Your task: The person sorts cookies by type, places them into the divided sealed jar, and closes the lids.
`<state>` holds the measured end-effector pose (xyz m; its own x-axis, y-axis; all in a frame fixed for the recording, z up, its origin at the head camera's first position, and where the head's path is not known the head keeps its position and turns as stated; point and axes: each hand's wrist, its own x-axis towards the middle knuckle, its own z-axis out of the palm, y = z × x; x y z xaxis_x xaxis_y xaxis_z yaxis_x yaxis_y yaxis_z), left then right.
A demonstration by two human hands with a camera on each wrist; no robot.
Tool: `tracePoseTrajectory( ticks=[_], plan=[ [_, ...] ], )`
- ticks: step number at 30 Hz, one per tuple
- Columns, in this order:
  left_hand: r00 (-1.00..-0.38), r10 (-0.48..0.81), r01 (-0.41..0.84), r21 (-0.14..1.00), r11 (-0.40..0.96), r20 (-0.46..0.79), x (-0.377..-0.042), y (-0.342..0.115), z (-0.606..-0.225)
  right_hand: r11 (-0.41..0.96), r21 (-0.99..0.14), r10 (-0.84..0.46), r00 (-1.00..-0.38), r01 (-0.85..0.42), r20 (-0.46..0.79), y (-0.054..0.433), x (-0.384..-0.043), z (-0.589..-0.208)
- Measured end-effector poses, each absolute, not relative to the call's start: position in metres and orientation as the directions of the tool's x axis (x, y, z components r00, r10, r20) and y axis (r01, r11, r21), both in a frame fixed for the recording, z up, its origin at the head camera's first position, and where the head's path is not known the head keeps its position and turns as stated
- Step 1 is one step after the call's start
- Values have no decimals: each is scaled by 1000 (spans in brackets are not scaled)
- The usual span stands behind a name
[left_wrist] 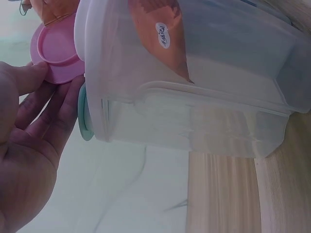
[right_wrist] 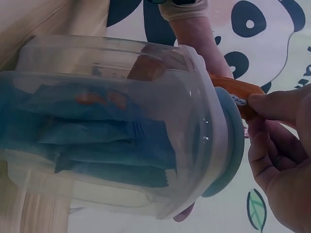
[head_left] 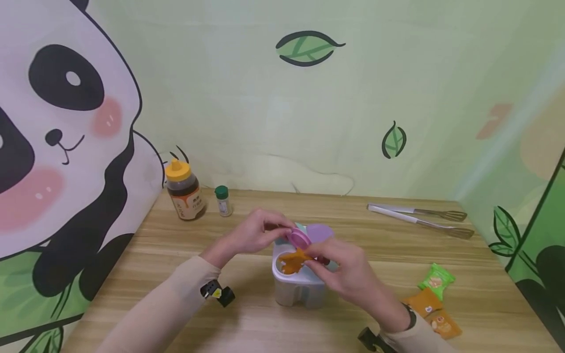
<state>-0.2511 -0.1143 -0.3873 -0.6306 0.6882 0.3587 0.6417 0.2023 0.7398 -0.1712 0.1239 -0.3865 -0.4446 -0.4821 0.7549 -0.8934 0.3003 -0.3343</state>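
Note:
A clear plastic container [head_left: 289, 291] with a white top stands in the middle of the table. My left hand [head_left: 259, 231] pinches a round pink lid [head_left: 300, 238], tilted up beside an opening. Between thumb and fingers, my right hand [head_left: 350, 268] pinches an orange packet [head_left: 289, 263] over the front opening. Another orange packet [left_wrist: 163, 36] shows through the container wall in the left wrist view. Several blue packets [right_wrist: 102, 136] fill a different compartment in the right wrist view. A purple lid [head_left: 320, 232] stands at the back of the top, and a green lid [left_wrist: 85, 116] sits on its side.
Loose orange packets [head_left: 430, 310] and a green packet [head_left: 436, 280] lie on the right of the table. Metal tongs [head_left: 415, 216] with white handles rest at the back right. A honey bottle [head_left: 187, 198] and a green-capped shaker [head_left: 223, 202] stand at the back left.

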Motion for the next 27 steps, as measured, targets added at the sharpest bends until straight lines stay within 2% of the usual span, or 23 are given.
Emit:
tracePoseTrajectory(
  ticks=[5, 11, 16, 19, 27],
  plan=[
    [-627, 690, 641, 742, 195, 361, -250, -115, -387, 352, -173, -515, -344, -920, 785, 118, -170, -390],
    [-630, 687, 641, 742, 196, 362, -249, -114, -386, 356, -108, -546, -301, -928, 782, 113, -168, -389],
    [-632, 685, 641, 741, 199, 363, -250, -113, -387, 396, -3, -618, -269, -918, 738, 106, -164, -387],
    [-632, 684, 643, 740, 199, 364, -250, -113, -387, 444, 44, -661, -294, -895, 690, 101, -162, -386],
    [-632, 685, 642, 740, 201, 362, -251, -112, -386, 533, 76, -741, -422, -842, 522, 93, -157, -381]
  ],
)
